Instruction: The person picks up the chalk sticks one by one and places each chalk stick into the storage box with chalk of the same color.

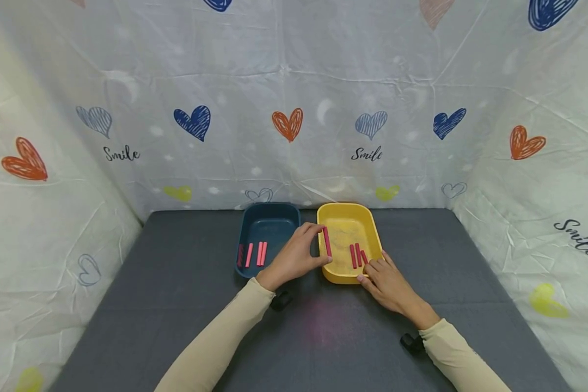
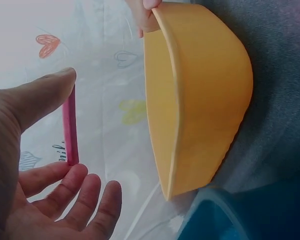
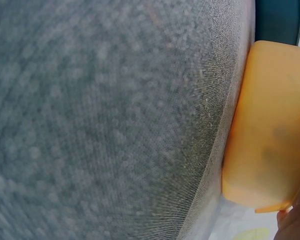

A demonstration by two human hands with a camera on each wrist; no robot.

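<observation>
In the head view my left hand (image 1: pixel 294 256) pinches a dark pink chalk stick (image 1: pixel 327 242) end to end, thumb on one end and fingertips on the other. It is held over the left rim of a yellow tray (image 1: pixel 344 280). The left wrist view shows the same chalk stick (image 2: pixel 70 130) with the other fingers loosely spread. My right hand (image 1: pixel 389 286) grips the near right corner of the yellow tray, fingers over the rim. Inside that tray lie three dark pink chalk sticks (image 1: pixel 353 256), one partly behind the right fingers.
A dark blue tray (image 1: pixel 274 228) stands just left of the yellow one, holding several chalk sticks (image 1: pixel 249 255), mostly lighter pink. Pink dust (image 1: pixel 325 321) marks the grey tablecloth (image 1: pixel 176 305) in front. A white curtain with printed hearts (image 1: pixel 289 125) hangs behind and at both sides.
</observation>
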